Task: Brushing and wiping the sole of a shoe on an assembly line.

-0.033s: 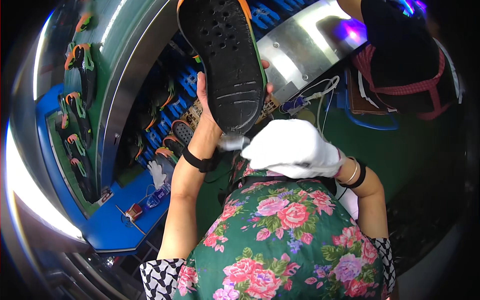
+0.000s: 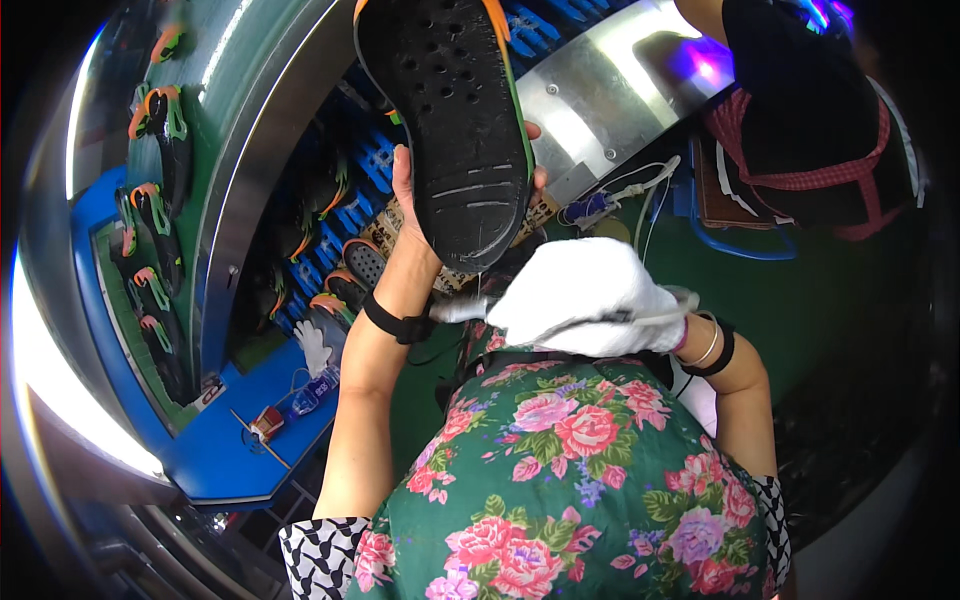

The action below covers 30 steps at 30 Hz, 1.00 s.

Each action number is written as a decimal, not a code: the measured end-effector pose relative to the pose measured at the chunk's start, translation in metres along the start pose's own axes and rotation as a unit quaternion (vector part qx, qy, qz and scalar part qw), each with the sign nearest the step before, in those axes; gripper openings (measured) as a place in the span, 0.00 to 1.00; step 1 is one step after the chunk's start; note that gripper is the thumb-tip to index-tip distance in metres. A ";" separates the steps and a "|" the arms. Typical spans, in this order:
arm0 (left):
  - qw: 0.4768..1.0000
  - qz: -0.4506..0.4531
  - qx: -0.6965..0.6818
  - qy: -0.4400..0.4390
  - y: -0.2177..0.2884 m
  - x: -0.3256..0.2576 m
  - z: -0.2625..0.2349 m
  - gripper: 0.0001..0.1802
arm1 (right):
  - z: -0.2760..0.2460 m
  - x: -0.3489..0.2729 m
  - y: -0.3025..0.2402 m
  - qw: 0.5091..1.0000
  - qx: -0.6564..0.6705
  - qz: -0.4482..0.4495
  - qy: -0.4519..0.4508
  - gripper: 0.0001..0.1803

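My left hand (image 2: 411, 226) is bare and closed round the edges of a black sandal (image 2: 463, 180). The thumb shows on one side, fingertips on the other. The sandal's heel points toward me, and its face has small holes and orange and green edges. My right hand (image 2: 575, 295), in a white glove, is closed on a slim tool (image 2: 460, 311) with a pale, blurred tip. Most of that tool is hidden by the glove. The tip is just below the heel, apart from it, and a fine strand hangs between them. A grey cord or hose crosses the glove.
At the left, a green conveyor (image 2: 215, 110) carries several sandals. A blue ledge (image 2: 235, 460) holds a glove (image 2: 313, 346), a bottle (image 2: 316, 390) and a small red item (image 2: 266, 424). Blue racks stand behind my left arm. Another person (image 2: 800, 120) is at upper right, by a metal guard (image 2: 585, 110).
My gloved right hand and the tool tip have shifted slightly, the tip moving down and left, away from the heel. The left hand and sandal stay nearly still.
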State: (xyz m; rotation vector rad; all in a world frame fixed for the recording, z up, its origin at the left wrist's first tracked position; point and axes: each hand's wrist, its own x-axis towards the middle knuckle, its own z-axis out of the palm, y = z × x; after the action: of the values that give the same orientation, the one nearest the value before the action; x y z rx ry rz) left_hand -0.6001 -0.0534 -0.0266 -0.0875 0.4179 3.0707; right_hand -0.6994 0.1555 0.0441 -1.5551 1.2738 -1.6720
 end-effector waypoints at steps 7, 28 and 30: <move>0.981 -0.075 0.109 0.141 0.013 -0.014 0.003 0.61 | -0.004 0.000 0.003 0.991 -0.124 -0.009 0.047 0.13; 0.979 -0.132 0.013 0.156 0.039 -0.010 0.008 0.31 | -0.004 0.004 0.005 0.997 -0.068 -0.016 -0.017 0.12; 0.982 -0.098 0.009 0.164 0.036 -0.013 0.004 0.32 | -0.003 0.006 0.006 0.999 0.026 0.016 -0.014 0.09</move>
State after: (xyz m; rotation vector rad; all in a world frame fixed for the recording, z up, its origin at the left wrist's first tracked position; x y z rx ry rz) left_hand -0.5895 -0.0877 -0.0127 -0.6019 0.4196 2.8582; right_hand -0.7052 0.1487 0.0421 -1.5151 1.2234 -1.6444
